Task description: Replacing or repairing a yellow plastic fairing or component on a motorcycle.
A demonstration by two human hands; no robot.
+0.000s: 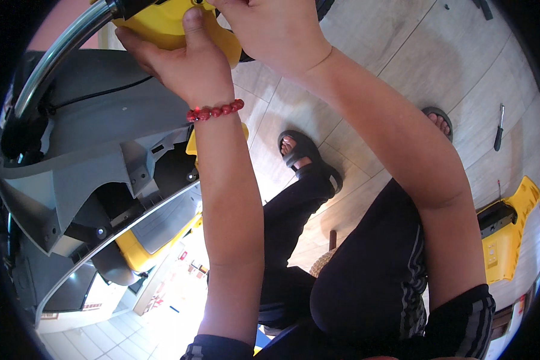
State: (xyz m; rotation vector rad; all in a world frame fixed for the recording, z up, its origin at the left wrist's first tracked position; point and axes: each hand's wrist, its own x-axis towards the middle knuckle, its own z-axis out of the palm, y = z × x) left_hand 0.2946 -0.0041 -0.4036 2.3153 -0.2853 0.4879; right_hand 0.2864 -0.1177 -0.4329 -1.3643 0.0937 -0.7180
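Note:
Both my hands are raised to the top of the picture on a yellow plastic part (162,24) of a scooter-like machine. My left hand (177,60), with a red bead bracelet (215,111) at the wrist, grips the yellow part, thumb pressed on its face. My right hand (276,30) closes over the same part from the right; its fingers are cut off by the frame's edge. A chrome curved bar (60,51) runs beside the yellow part. Below it lies the grey plastic body panel (96,132).
I sit with legs in dark trousers and black sandals (309,159) on a light tiled floor. A loose yellow panel (507,231) lies at the right, a black-handled screwdriver (498,129) farther off. Yellow bodywork (141,249) shows under the grey panel.

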